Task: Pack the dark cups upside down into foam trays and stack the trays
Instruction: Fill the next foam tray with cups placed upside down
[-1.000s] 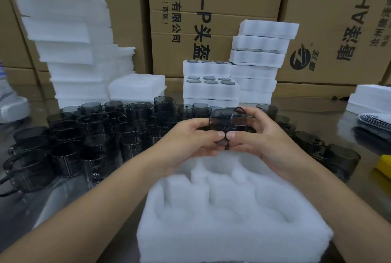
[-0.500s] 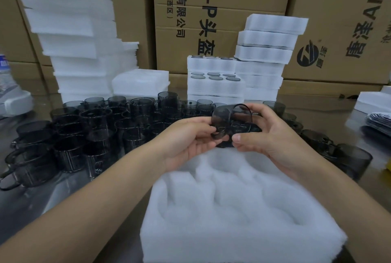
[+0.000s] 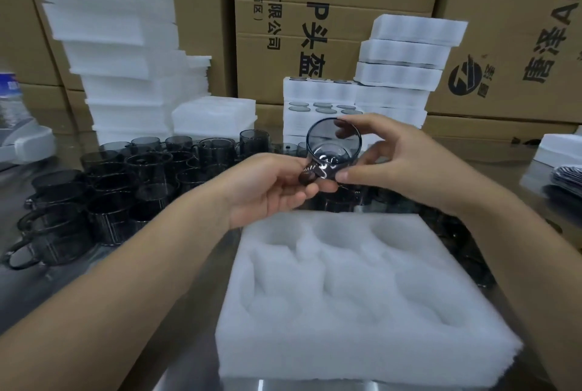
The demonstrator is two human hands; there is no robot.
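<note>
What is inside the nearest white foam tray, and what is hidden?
Only bare pockets show in the foam tray. The left hand, holding the dark cup with the right hand, hides its far-left corner.

A shiny table [image 3: 63, 312] is carrying everything. A foam tray [image 3: 362, 296] is lying at its near middle, hollows facing up. Dark cups [image 3: 126, 195] are crowding the left side, mostly upright and touching one another; other cups [image 3: 456, 233] are standing right of the tray, partly hidden. A tall foam stack [image 3: 116, 60] is rising at the far left, with a low stack [image 3: 214, 116] sitting just right of it. Packed trays [image 3: 324, 101] are standing at the far middle, touching a taller pile [image 3: 400, 69] on their right. Foam blocks [image 3: 560, 148] and bags [image 3: 567, 176] are lying at the right edge.
</note>
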